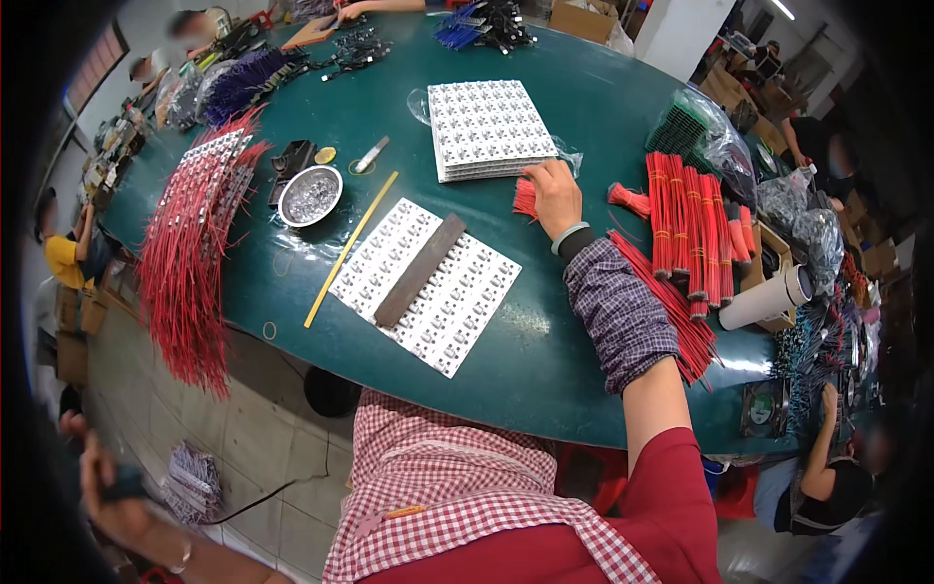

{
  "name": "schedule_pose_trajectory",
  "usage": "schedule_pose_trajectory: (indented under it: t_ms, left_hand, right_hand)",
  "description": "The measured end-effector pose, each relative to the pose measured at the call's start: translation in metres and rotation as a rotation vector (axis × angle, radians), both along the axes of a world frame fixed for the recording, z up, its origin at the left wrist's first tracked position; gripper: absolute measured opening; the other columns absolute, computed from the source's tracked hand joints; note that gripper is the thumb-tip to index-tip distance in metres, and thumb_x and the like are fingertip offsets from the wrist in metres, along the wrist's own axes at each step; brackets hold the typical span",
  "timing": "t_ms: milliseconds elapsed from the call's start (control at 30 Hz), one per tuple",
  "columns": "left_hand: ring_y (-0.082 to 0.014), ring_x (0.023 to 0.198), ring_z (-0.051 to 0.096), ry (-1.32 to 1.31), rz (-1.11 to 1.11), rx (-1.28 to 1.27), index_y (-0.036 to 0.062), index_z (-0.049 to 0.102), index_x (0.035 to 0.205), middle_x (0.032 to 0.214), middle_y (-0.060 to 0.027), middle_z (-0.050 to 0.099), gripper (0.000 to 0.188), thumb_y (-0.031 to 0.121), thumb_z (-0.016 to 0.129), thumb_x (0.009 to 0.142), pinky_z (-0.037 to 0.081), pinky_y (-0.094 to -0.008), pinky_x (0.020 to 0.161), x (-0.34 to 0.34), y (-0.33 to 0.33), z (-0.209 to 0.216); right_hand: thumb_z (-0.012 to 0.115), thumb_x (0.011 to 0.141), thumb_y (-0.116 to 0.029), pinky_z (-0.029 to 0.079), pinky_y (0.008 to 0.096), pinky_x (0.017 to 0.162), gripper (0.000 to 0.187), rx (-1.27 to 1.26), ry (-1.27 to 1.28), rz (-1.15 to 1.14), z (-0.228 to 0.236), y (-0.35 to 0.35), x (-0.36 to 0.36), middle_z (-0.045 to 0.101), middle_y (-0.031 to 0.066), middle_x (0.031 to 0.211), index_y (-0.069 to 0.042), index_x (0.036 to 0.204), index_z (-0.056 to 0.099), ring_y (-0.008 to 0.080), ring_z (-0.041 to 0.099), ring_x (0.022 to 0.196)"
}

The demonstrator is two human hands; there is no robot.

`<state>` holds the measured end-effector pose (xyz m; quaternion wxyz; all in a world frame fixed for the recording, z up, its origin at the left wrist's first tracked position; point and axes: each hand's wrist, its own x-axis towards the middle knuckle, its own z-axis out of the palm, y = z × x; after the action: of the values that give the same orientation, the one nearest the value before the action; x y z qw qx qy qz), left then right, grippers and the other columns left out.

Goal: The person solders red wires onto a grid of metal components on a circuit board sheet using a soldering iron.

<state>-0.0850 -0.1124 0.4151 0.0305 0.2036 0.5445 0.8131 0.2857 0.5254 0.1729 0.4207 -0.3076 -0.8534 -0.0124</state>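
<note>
My right hand [556, 200] is closed, with its fingers curled over a short bunch of red wires [524, 199] beside the near right corner of a stack of white sheets [491, 131]. Small metal parts sit in rows on those sheets. Nearer to me, a single white sheet [457, 326] of the same kind lies flat with a dark bar [421, 271] across it. Off the table at the lower left is my left hand [105, 479], blurred, with a dark band or object at its palm; its grip is unclear.
Bundled red wires [686, 224] and a white cylinder [764, 300] lie at the right. A bowl of small metal parts [310, 197], a yellow stick [352, 248] and sheets with red wires [195, 263] are on the left. Other people work around the green table [389, 365].
</note>
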Motion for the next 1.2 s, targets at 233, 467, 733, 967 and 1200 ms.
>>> schedule_pose_trajectory:
  t_ms: [233,467,733,967,1200]
  left_hand:
    - [-0.0104,0.064,0.053,-0.339,-0.495,-0.111,-0.0099,0.048,0.135,0.124,-0.0237,0.06,0.06,0.002,0.064,0.078,0.04,-0.0196,0.045,0.125,0.246,-0.125]
    - [-0.0135,0.059,0.053,-0.292,-0.78,-0.215,-0.0079,0.045,0.14,0.13,-0.0243,0.059,0.07,0.005,0.071,0.076,0.042,-0.0246,0.052,0.185,0.311,-0.15]
    - [-0.0116,0.09,0.065,-0.315,-0.825,-0.643,-0.002,0.066,0.119,0.107,-0.008,0.071,0.038,0.007,0.08,0.085,0.054,-0.0261,0.076,0.229,0.323,-0.185]
    - [-0.0058,0.062,0.056,-0.068,-0.907,-0.714,-0.0024,0.065,0.119,0.096,-0.0044,0.069,0.034,0.003,0.075,0.088,0.046,-0.0213,0.052,0.232,0.324,-0.2]
    - [-0.0087,0.072,0.061,-0.152,-0.864,-0.774,-0.003,0.069,0.098,0.084,-0.0045,0.069,0.019,0.009,0.078,0.086,0.049,-0.0244,0.065,0.234,0.329,-0.191]
  right_hand:
    - [0.064,0.078,-0.003,0.051,0.0361,0.07,0.018,0.188,-0.375,0.101,0.002,-0.005,0.019,0.062,0.0041,0.091,-0.009,0.094,0.069,0.0247,0.062,0.091]
    - [0.068,0.075,0.003,0.051,0.035,0.063,0.026,-0.021,-0.015,0.104,0.03,-0.06,0.044,0.064,0.0039,0.084,-0.01,0.097,0.072,0.0232,0.063,0.076]
    - [0.072,0.076,0.003,0.051,0.0349,0.062,0.021,-0.327,0.001,-0.01,0.014,-0.152,0.059,0.064,0.0049,0.083,-0.006,0.095,0.072,0.0236,0.061,0.073]
    - [0.072,0.075,0.007,0.053,0.0343,0.063,0.026,-0.386,-0.002,-0.035,0.004,-0.159,0.052,0.068,0.0073,0.089,-0.004,0.099,0.072,0.025,0.064,0.075]
    - [0.074,0.074,0.006,0.052,0.0342,0.061,0.024,-0.335,-0.036,-0.026,0.001,-0.157,0.047,0.067,0.0075,0.089,-0.003,0.097,0.071,0.0241,0.063,0.073]
